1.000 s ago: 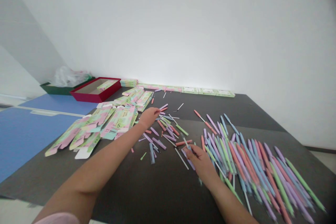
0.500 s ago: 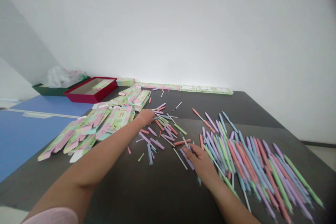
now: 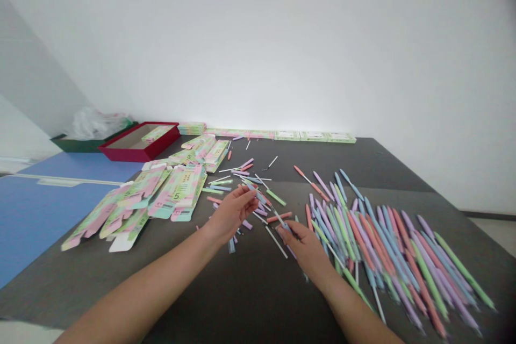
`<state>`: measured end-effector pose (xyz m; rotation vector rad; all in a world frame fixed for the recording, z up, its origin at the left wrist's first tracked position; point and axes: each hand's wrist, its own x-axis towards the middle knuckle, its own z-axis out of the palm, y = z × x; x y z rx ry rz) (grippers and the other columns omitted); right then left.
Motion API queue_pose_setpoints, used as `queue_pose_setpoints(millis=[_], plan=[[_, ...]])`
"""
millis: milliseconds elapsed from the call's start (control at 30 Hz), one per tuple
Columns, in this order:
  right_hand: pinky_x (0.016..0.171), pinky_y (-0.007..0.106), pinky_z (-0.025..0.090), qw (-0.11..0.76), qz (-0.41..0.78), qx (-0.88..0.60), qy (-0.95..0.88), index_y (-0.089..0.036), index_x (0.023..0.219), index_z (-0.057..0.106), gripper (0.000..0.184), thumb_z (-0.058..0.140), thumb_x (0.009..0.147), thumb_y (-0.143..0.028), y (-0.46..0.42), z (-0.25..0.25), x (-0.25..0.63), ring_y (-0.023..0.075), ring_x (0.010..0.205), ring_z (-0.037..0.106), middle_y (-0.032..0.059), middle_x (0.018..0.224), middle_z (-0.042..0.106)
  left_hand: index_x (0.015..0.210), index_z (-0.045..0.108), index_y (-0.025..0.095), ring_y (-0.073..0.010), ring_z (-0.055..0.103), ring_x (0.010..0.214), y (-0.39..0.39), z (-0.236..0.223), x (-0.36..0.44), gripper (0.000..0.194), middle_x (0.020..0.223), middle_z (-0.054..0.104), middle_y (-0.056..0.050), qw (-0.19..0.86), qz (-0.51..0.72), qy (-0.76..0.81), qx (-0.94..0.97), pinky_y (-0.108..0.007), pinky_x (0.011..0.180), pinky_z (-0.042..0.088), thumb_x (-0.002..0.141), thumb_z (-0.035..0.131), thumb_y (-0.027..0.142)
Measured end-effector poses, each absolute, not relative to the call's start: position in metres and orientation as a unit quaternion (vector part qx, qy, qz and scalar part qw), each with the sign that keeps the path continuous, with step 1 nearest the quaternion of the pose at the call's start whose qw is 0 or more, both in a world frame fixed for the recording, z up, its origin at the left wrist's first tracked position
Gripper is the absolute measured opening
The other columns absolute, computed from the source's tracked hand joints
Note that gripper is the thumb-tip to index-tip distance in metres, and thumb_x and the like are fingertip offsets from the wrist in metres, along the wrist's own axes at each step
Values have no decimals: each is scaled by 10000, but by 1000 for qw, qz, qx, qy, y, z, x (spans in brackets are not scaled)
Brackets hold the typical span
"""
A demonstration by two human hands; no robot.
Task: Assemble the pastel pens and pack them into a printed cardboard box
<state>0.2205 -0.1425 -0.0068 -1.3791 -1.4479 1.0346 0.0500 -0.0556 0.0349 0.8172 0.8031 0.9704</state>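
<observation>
My left hand (image 3: pixel 230 214) pinches a light-blue pen barrel (image 3: pixel 255 191) above the scattered pen parts. My right hand (image 3: pixel 305 250) is closed on a blue pen part with a pale refill (image 3: pixel 277 216) sticking out of it. The refill points up and left toward the blue barrel; whether the two touch I cannot tell. Around and beneath the hands lie loose pen parts in pastel colours, among them a green barrel (image 3: pixel 276 197), a red barrel (image 3: pixel 279 217) and a white refill (image 3: pixel 276 242). Right of my right hand spreads a heap of long pastel pens (image 3: pixel 389 242).
Printed cardboard boxes (image 3: pixel 179 188), seemingly flattened, overlap on the dark table (image 3: pixel 258 301) at the left. A red tray (image 3: pixel 161 145) and a green tray (image 3: pixel 76 144) with a plastic bag (image 3: pixel 94 122) stand at the back left. Small boxes (image 3: pixel 314 136) line the wall.
My left hand has come right and nearer from the loose parts, now with a blue barrel in its fingers, close to the refill. My right hand stays almost where it was.
</observation>
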Motion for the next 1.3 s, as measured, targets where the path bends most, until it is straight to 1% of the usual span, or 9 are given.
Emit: queue_pose_setpoints(millis=[267,467,800,867,933,1033,1100,1167,1300], plan=[[699,258,397,416,396,-566,-592,-183,985,669,330,463,854,-405,-142,-6,220,184,780,562,17,844,656,794,600,136,-46,585,632,-59,40,52,152,713,612,16,730,449,360,369,-150,668,493,707,708,200],[724,274,412,405,375,-574,-605,-190,1006,668,325,448,861,-379,-140,-9,221,200,821,587,30,902,678,832,616,145,-96,597,738,-61,34,55,180,815,647,-9,656,440,388,475,-227,755,478,716,689,262],[791,339,377,347,211,-605,-684,-195,992,657,291,408,894,-309,-137,-17,221,242,907,566,95,930,664,809,621,169,-136,576,730,-78,20,66,150,755,631,6,601,360,395,595,-250,722,445,734,649,296],[745,325,377,371,262,-599,-660,-187,950,656,285,423,890,-341,-139,-15,220,225,852,555,84,881,646,782,606,166,-130,567,714,-82,15,70,133,729,616,11,611,359,389,588,-247,713,441,749,635,291],[615,276,370,414,402,-555,-599,-180,885,636,295,437,880,-397,-142,-13,219,164,668,516,32,720,581,752,596,159,-126,558,691,-84,14,72,137,702,607,12,622,356,381,584,-246,704,434,756,631,292],[431,219,243,420,668,-421,-447,-183,828,568,340,415,865,-485,-146,-9,217,81,416,268,-73,524,333,753,599,156,-118,546,650,-84,17,70,157,678,601,13,638,343,352,592,-241,683,419,761,631,310],[400,209,189,402,741,-374,-388,-189,845,543,346,412,854,-509,-147,-8,217,65,392,184,-87,535,308,766,606,159,-118,548,645,-84,18,68,165,680,604,10,641,337,342,599,-238,674,411,770,622,323],[406,208,204,426,685,-426,-410,-192,860,545,313,502,808,-498,-145,-8,216,60,411,237,-64,606,404,763,611,159,-124,553,658,-86,15,67,169,680,606,7,622,340,362,605,-239,674,411,774,615,327],[464,212,273,474,427,-578,-508,-182,705,564,277,696,657,-421,-141,-9,219,91,552,394,-21,685,482,792,619,158,-137,557,703,-94,7,67,168,708,612,5,571,372,437,587,-247,694,425,760,628,322]])
